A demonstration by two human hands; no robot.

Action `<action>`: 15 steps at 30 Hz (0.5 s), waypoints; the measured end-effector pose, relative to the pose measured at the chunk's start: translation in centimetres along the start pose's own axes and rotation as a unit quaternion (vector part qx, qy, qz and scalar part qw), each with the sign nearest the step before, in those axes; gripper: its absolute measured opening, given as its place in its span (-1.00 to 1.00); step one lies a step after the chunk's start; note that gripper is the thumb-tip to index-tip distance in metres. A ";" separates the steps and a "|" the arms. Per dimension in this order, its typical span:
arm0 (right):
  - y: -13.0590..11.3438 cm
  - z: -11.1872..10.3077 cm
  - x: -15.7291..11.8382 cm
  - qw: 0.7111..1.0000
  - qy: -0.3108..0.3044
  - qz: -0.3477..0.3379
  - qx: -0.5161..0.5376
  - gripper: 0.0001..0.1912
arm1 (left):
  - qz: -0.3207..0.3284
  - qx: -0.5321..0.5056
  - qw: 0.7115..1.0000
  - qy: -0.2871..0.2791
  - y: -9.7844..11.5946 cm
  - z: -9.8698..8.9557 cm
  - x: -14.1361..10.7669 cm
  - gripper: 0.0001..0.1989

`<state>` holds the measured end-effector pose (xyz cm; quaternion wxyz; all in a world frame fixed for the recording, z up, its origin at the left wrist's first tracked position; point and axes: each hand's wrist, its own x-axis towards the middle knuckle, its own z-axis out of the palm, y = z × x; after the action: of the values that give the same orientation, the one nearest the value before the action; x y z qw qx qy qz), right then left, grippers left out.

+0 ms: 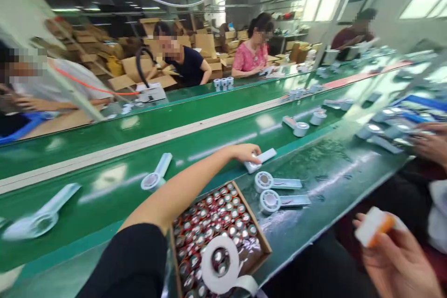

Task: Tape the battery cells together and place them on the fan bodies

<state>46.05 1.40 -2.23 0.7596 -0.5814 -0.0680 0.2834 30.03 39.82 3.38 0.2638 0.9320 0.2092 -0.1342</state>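
My left hand reaches out over the green belt and is closed on a white handheld fan part at the belt's near edge. My right hand is low at the right, holding a small white and orange piece. Two more white fan parts lie side by side on the work surface just below my left hand. Under my left forearm, a cardboard box holds several small red and silver round pieces, and a white roll of tape rests on them.
More fan parts ride along the belt. Several people sit across the line, with stacked cardboard boxes behind them. Another person's hand works at the far right among fan parts.
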 end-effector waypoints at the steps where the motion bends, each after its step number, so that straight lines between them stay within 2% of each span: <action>1: 0.0 0.4 0.2 1.000 -0.005 -0.002 0.001 -0.42 | 0.005 0.015 1.000 0.002 -0.2 0.1 0.2 -0.56; 4: 0.7 2.4 0.8 0.999 -0.050 0.012 0.015 -0.27 | 0.023 0.078 0.996 0.028 -0.8 0.4 0.3 -0.53; 9: 1.1 5.8 2.7 0.993 -0.108 -0.012 0.044 -0.22 | 0.046 0.184 0.977 0.099 -1.3 0.9 0.8 -0.64; 11: 1.0 7.2 3.9 0.990 -0.137 -0.031 0.032 -0.25 | 0.048 0.205 0.973 0.091 -1.5 0.9 1.7 -0.69; 14: 0.7 9.8 6.2 0.979 -0.187 -0.075 -0.013 -0.30 | 0.043 0.212 0.975 0.053 -1.8 0.3 3.3 -0.86; 15: 0.7 10.8 7.0 0.974 -0.201 -0.095 -0.036 -0.31 | 0.040 0.208 0.977 0.040 -1.8 -0.1 3.7 -0.86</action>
<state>46.96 14.25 -1.06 0.7326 -0.5301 -0.2841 0.3188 32.47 42.45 1.28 0.0611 0.9787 0.1497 -0.1265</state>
